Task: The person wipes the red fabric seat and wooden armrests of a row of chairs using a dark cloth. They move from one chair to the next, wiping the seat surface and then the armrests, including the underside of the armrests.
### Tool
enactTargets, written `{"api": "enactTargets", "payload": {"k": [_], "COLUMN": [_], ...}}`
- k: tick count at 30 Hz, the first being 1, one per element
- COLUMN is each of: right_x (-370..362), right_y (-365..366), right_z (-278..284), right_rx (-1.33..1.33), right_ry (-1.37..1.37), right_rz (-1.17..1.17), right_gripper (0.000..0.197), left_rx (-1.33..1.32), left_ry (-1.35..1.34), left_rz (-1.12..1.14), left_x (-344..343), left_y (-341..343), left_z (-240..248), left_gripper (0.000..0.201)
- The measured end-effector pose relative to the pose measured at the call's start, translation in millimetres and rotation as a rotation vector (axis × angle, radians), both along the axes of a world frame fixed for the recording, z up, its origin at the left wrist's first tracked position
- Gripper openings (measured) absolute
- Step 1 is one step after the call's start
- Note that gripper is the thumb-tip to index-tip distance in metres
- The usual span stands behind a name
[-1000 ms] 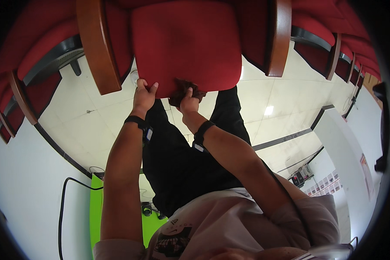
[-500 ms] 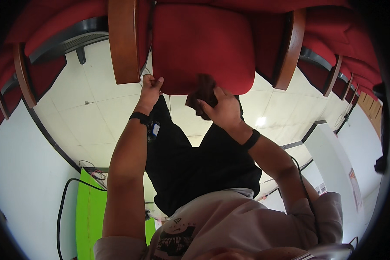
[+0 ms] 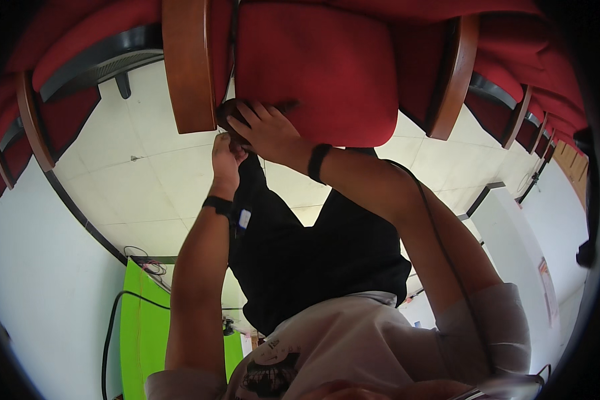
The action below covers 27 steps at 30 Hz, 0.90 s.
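Observation:
A red padded seat (image 3: pixel 317 73) is in front of me, at the top of the view. My right hand (image 3: pixel 273 135) reaches across to its front left corner, with a dark brown cloth (image 3: pixel 228 115) bunched under its fingers. A dark streak of the cloth also shows on the seat beyond the fingertips. Just below, my left hand (image 3: pixel 227 159) has its fingers curled together near the lower end of the brown wooden armrest (image 3: pixel 192 73). What those fingers hold, if anything, is hidden. The two hands are close together, almost touching.
Another wooden armrest (image 3: pixel 455 77) rises right of the seat, and more red seats (image 3: pixel 100 33) stand on both sides. Pale floor tiles (image 3: pixel 147 160) lie below. A black cable (image 3: pixel 440 247) runs along my right arm. A green panel (image 3: pixel 143 333) is at lower left.
My right hand has moved left with the cloth, from the seat's front middle to its left corner. My left hand has shifted slightly down, toward me.

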State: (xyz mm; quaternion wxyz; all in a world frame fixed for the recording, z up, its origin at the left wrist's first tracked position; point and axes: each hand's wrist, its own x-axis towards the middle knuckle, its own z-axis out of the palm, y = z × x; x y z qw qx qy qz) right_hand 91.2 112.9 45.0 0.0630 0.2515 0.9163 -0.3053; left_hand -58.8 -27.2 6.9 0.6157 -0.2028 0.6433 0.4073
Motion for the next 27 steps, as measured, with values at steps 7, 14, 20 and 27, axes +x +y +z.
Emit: {"api": "enactTargets", "payload": {"k": [7,14,20,27], "right_x": [-24.0,-20.0,-24.8,-18.0], "right_y": [34.0,58.6,76.1,97.2], "right_z": [3.4,12.7,6.3,23.3], "right_rx": [-0.233,-0.27,-0.328,-0.324], "right_ry": [-0.14,-0.146,-0.119,-0.178], "right_rz": [-0.199,-0.157,-0.162,-0.13], "right_gripper": [0.052,0.052,0.052,0.056], "left_rx": [0.423,0.467,0.35,0.475], "left_ry": [0.859,1.032,1.155,1.215], "left_rz": [-0.857,-1.041,-1.218,-1.249], "left_x": [40.6,39.9,45.8,40.3], "left_y": [4.3,59.2,58.7,77.5], "left_z": [44.4,56.0,74.6,83.7], "left_gripper": [0.009,0.017,0.022,0.022]}}
